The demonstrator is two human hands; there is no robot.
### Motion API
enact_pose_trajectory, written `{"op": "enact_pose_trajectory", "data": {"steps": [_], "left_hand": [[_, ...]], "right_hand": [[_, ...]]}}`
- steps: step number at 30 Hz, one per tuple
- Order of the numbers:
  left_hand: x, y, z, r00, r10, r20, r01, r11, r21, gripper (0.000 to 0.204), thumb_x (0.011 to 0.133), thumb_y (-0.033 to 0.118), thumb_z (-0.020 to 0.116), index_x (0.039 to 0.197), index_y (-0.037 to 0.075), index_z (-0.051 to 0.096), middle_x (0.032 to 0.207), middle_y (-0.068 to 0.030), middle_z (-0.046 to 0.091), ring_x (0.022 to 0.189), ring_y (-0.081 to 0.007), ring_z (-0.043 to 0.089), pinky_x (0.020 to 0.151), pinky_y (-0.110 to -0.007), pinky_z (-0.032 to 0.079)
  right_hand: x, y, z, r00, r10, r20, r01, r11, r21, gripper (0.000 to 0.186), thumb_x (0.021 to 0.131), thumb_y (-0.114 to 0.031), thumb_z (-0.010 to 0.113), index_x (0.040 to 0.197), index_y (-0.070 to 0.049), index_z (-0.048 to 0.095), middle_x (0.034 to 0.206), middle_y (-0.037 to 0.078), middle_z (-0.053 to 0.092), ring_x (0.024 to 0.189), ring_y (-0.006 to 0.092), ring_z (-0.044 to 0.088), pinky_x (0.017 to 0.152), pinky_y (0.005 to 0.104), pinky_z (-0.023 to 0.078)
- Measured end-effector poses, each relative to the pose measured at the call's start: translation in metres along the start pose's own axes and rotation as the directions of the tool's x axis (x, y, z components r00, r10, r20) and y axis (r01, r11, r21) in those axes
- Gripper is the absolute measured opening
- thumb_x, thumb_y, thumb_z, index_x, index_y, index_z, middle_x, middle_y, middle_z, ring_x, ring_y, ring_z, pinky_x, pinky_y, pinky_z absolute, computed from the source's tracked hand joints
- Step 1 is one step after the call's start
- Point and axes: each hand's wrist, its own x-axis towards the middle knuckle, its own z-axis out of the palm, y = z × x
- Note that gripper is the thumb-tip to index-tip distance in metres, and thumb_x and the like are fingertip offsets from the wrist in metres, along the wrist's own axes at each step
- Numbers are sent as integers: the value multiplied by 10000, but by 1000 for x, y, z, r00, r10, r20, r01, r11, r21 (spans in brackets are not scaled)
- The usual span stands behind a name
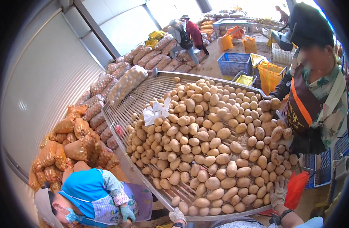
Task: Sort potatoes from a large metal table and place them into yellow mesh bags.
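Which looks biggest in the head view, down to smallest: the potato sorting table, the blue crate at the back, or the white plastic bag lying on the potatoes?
1. Sorting table, by far.
2. Blue crate, though distance shrinks it.
3. White plastic bag.

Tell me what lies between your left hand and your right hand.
Head view: potatoes at the near edge of the sorting table fill the stretch between left hand and right hand.

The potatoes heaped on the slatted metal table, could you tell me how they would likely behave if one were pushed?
The potatoes look rounded and smooth, so one would probably roll. They lie piled loosely against each other, so neighbours may shift. The slatted metal table might catch small ones.
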Motion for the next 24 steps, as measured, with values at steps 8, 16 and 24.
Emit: {"op": "enact_pose_trajectory", "data": {"steps": [8, 16, 24], "left_hand": [[-2, 6, -2, 1000, -24, 20, 22, 998, 67, 443, 805, 218, 718, 1117, -81, 616, 1022, -206, 697, 888, -302, 671, 806, -388, 518], [1, 2, 0, 1000, -13, 23, 13, 1000, 19, 427, 793, 209, 724, 1094, -80, 632, 994, -186, 702, 872, -281, 665, 799, -387, 510], [5, -4, 1, 1000, -9, 28, 8, 999, 33, 430, 800, 207, 713, 1095, -92, 626, 1001, -215, 701, 890, -309, 672, 808, -396, 512]], "right_hand": [[1, 3, 2, 1000, 1, 32, -2, 1000, 24, 405, 861, -271, 622, 1202, -55, 603, 1507, 194, 341, 1394, 453, 259, 1150, 523, 254], [0, 8, 11, 997, -41, -60, 43, 999, 29, 357, 840, -231, 634, 1137, -34, 612, 1492, 200, 357, 1369, 453, 292, 1143, 514, 273], [-1, 12, 20, 991, -64, -120, 69, 997, 32, 324, 825, -218, 644, 1087, -29, 620, 1472, 207, 382, 1343, 440, 335, 1129, 505, 300]]}}
